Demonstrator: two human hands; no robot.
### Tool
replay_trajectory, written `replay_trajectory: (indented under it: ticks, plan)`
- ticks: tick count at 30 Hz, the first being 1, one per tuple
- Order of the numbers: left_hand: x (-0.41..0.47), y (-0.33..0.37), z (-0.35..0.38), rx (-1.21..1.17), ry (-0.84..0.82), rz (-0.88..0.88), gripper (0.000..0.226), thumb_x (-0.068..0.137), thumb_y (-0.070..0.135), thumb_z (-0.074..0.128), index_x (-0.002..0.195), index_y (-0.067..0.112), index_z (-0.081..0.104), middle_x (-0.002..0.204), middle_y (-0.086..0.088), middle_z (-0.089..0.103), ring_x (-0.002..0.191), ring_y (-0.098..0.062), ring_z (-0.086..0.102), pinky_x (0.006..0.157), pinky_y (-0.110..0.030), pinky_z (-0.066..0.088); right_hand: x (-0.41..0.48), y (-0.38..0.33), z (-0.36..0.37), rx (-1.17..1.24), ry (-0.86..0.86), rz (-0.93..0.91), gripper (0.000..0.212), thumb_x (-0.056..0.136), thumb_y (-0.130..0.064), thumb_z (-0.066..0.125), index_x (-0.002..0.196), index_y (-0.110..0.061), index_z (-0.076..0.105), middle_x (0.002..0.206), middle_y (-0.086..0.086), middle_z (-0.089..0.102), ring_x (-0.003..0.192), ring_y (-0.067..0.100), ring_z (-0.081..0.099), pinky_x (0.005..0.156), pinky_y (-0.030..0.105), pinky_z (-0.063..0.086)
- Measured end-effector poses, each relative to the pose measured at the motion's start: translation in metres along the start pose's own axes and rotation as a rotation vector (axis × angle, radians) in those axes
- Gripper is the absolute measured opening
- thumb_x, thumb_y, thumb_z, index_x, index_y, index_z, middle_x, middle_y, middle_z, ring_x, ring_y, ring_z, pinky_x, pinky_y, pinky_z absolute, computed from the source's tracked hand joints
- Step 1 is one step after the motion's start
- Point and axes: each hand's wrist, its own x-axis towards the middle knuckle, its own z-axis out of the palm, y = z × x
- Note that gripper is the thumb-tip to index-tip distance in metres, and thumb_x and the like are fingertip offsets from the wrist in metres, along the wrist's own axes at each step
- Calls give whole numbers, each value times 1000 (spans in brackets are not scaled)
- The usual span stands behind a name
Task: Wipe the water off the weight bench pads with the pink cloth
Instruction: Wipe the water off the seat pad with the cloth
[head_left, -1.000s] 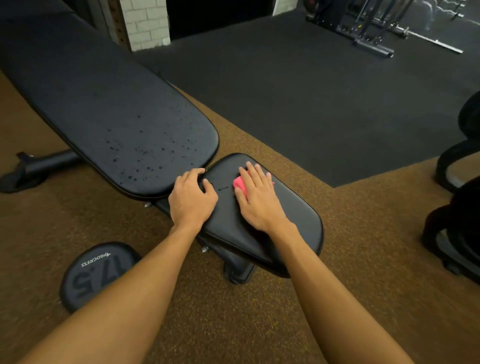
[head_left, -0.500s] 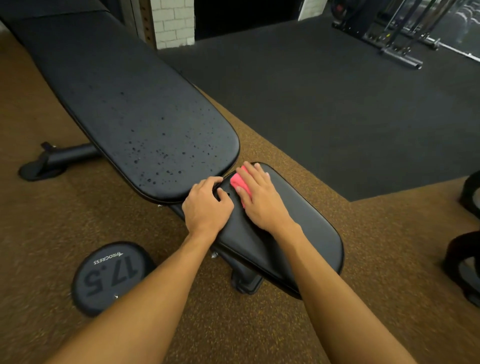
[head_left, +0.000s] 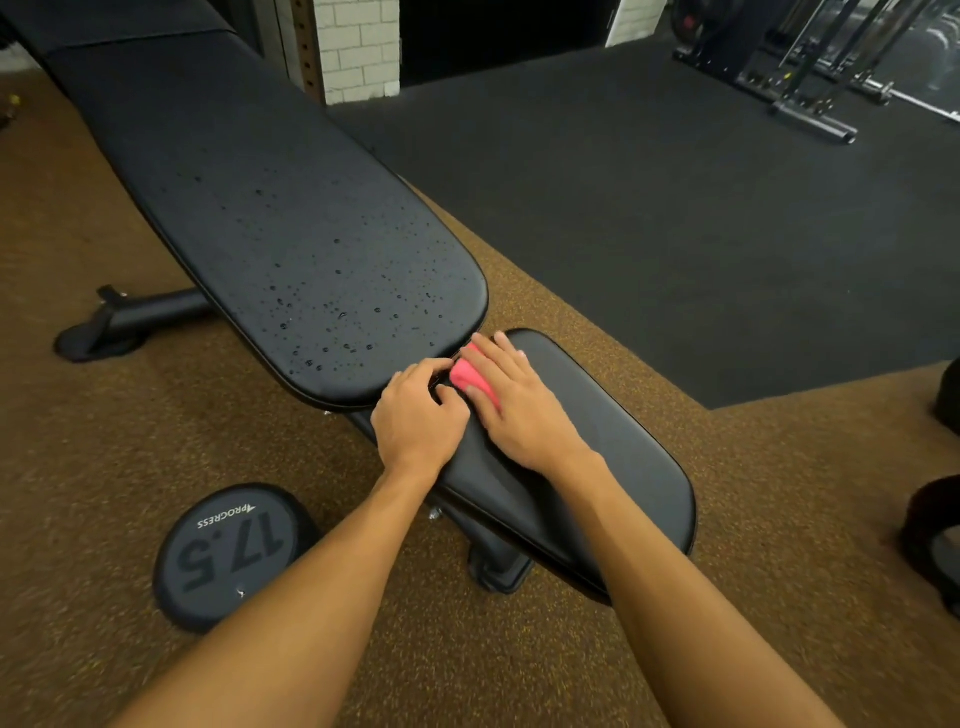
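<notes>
Pink cloth (head_left: 470, 382): it is lying bunched small at the far end of the seat pad, just beside the gap to the back pad. Most of it is hiding under your right hand.
Right hand (head_left: 511, 400): you are pressing it flat on the cloth, palm down and fingers straight. A flat palm is probably spreading the pressure so that more of the cloth is meeting the vinyl.
Left hand (head_left: 421, 410): you are resting it on the seat pad's far left corner, with the fingers curling toward the gap. It is likely bracing you as you lean. Whether it is gripping the pad edge or only resting there cannot be told.
Hands, relation: they are sitting side by side, the left thumb reaching to the cloth's near edge.
Seat pad (head_left: 623, 467): its bare part is showing no drops that can be made out.
Back pad (head_left: 291, 234): it is sloping away from you, and its near end is carrying the water.
Water drops (head_left: 332, 312): they are beading across the back pad's rounded near end, thinning out farther up.
Stage, judged: you are finishing the seat pad, and the larger pad is waiting unwiped.
Next move, judged: you are needing to carry the cloth over the gap and cover a far wider area.
Dumbbell (head_left: 228, 556): it is lying on the brown floor to your left, marked 17.5, well apart from both hands.
</notes>
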Motion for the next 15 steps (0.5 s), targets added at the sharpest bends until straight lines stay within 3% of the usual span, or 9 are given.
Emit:
replay_trajectory:
  ticks: [2, 7, 10, 15]
  plan:
    - [0, 0, 0, -18, 9, -18, 37, 89, 18, 58, 121, 30, 74, 119, 10, 73, 115, -16, 64, 97, -42, 52, -15, 16, -8, -18, -12, -28, 56, 114, -46, 40, 165, -22, 38, 174, -6, 28, 165, 15, 8, 133, 34, 3]
    - [0, 3, 0, -23, 28, -44, 37, 87, 21, 56, 117, 33, 74, 115, 12, 73, 111, -15, 66, 93, -42, 54, 9, 29, -9, -38, 100, 192, 55, 114, -44, 38, 163, -17, 40, 174, 2, 28, 165, 26, 8, 134, 50, 10]
    - [-1, 2, 0, -24, 44, -56, 36, 85, 24, 56, 115, 34, 74, 114, 13, 74, 110, -16, 67, 93, -42, 54, 23, 8, 2, -12, 85, 133, 52, 115, -39, 39, 161, -15, 43, 173, 5, 30, 165, 29, 7, 133, 54, 12]
    - [-4, 2, 0, -23, 53, -93, 34, 86, 26, 57, 114, 35, 74, 113, 11, 75, 110, -18, 68, 94, -40, 49, -13, 13, -10, 40, -42, -62, 53, 114, -41, 44, 163, -22, 42, 174, -5, 28, 165, 17, 7, 132, 34, 2]
